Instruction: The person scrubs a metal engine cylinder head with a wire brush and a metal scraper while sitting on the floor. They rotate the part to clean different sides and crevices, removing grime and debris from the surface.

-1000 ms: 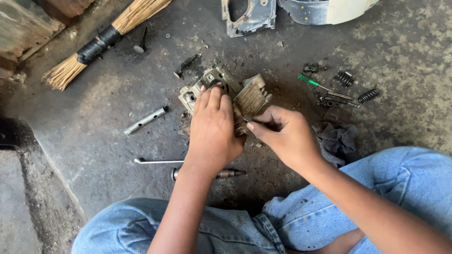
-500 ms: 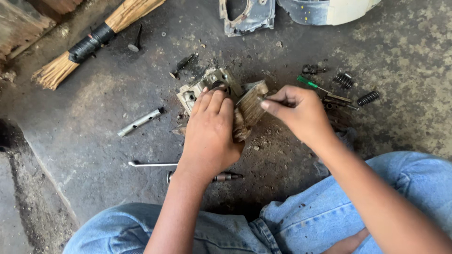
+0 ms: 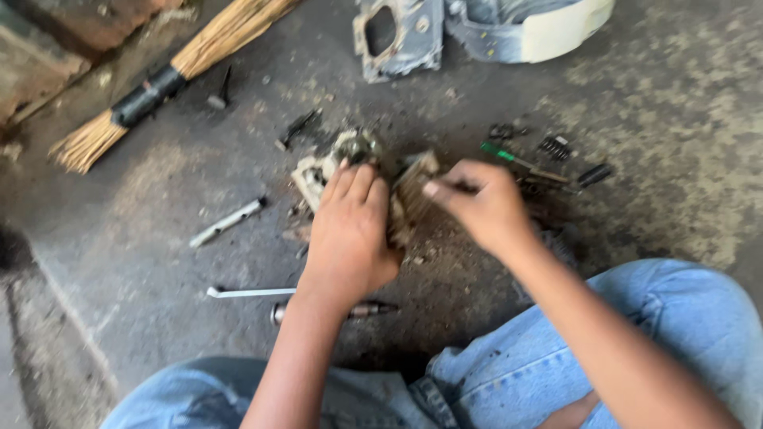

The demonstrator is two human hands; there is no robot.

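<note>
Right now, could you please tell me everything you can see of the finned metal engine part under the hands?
The finned engine part is a grimy grey-brown metal casting lying on the dirty concrete floor, blurred in this view. One end shows a round opening, the other a block of dirt-caked fins. The left hand presses down on it; the right hand pinches something thin against the fins.

**No packages, labels, signs or screens**

I see no package, label, sign or screen on the floor in front of me.
</note>
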